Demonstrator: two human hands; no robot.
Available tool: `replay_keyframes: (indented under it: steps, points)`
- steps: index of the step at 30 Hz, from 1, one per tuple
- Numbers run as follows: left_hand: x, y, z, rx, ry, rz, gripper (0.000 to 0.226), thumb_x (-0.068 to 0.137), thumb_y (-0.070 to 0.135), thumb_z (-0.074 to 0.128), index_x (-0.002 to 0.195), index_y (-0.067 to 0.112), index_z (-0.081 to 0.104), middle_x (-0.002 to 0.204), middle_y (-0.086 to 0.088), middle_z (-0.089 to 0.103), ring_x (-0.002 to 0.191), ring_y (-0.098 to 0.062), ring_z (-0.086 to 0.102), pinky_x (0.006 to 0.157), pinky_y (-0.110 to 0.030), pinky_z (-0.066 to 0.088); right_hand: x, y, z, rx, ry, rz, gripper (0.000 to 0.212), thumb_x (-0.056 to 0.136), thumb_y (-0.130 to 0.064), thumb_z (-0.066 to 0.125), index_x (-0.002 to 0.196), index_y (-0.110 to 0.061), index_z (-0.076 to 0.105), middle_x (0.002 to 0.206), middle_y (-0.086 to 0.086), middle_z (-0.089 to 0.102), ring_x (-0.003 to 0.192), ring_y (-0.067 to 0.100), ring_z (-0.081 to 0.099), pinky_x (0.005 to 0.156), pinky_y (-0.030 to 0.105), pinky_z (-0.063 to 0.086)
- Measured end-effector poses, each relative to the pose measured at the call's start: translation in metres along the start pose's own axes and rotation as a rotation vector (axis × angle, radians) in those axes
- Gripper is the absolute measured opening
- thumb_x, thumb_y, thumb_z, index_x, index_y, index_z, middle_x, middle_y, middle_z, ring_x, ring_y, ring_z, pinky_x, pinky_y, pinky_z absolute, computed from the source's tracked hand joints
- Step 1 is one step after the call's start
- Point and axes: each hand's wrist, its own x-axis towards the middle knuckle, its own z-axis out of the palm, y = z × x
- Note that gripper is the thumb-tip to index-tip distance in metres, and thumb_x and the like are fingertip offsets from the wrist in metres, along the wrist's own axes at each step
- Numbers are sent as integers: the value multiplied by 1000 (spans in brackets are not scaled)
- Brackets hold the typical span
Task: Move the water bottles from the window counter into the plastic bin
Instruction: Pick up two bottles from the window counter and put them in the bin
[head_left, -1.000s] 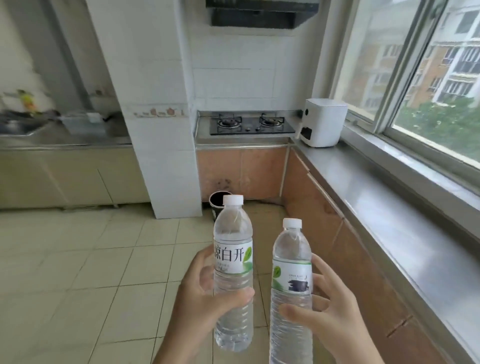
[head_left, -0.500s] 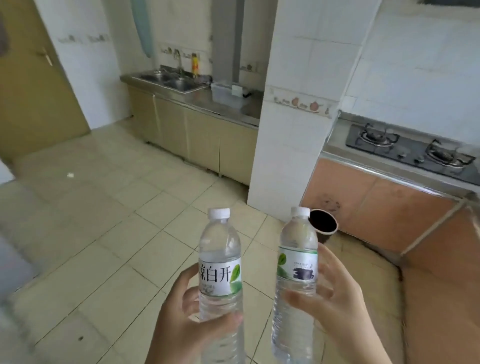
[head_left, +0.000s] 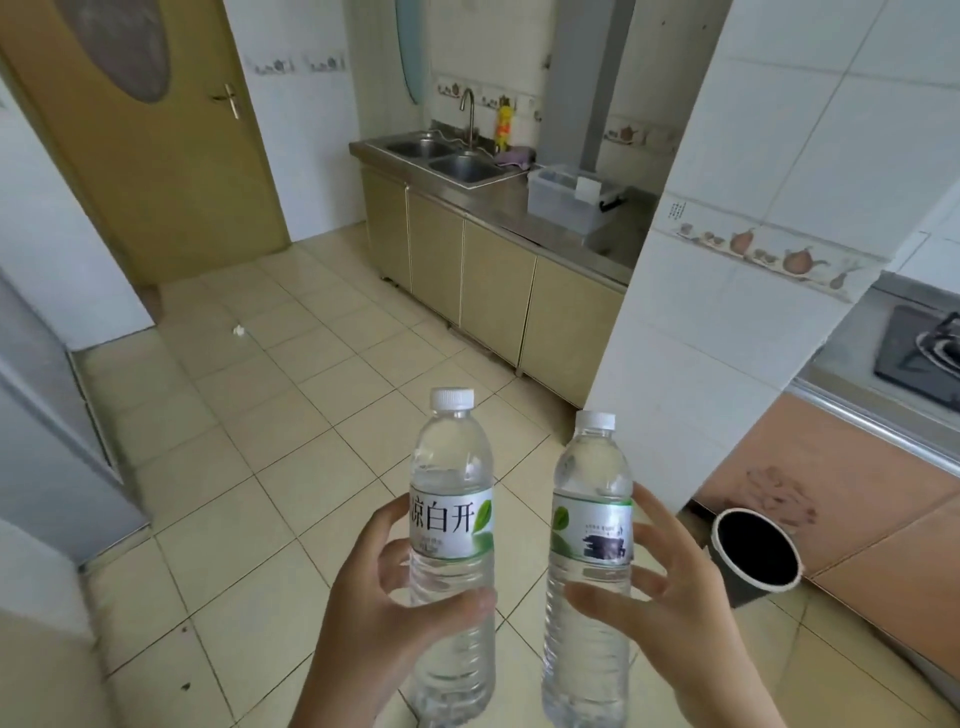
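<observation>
Left bottle: in my left hand, upright, at 6 o'clock, just left of the other bottle, apart from it.
Right bottle: in my right hand, upright, my fingers behind it.
Floor: below both bottles.
Bin: at 12 o'clock, on the desk, right of the sink, partly behind the pillar.
Door: at 10 o'clock, left of the sink.
Stove: at 3 o'clock, right of the pillar.
Round pail: on the floor at 4 o'clock, just right of my right hand.
</observation>
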Motion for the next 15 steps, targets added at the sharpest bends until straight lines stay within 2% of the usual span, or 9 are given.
replay_keyframes:
  steps: [2,4,7,10,15]
  points:
    - [40,5,7,5,-9,-2,87,33,39,94,107,63,55,105,7,77,97,-5,71,98,-41,50,40,3,0,1,10,10,92,49,1,91,108,-56,50,92,-26,69,84,7,70,69,22,53]
    - [86,12,16,4,-22,-1,86,34,38,94,107,64,55,105,7,77,97,-6,71,98,-43,51,83,4,1,9,29,17,93,48,1,91,110,-56,50,92,-17,71,82,8,71,68,23,53]
    - [159,25,30,-1,-41,7,89,33,41,93,111,60,55,102,8,77,97,-8,71,90,-36,53,149,0,1,10,54,11,90,50,-1,91,110,-54,50,99,-9,69,80,7,71,60,19,53]
    - [226,46,44,-14,-96,-3,92,34,41,91,118,53,54,99,10,77,93,-4,71,82,-30,52,208,-11,-1,8,70,19,90,52,-3,91,111,-55,47,103,-9,68,80,4,70,58,19,53]
    - [328,73,69,13,-120,13,92,35,43,93,116,58,54,104,8,76,104,-13,69,96,-44,51,304,-24,-10,-2,107,22,90,52,-2,90,111,-55,47,102,-8,69,79,4,70,56,17,53]
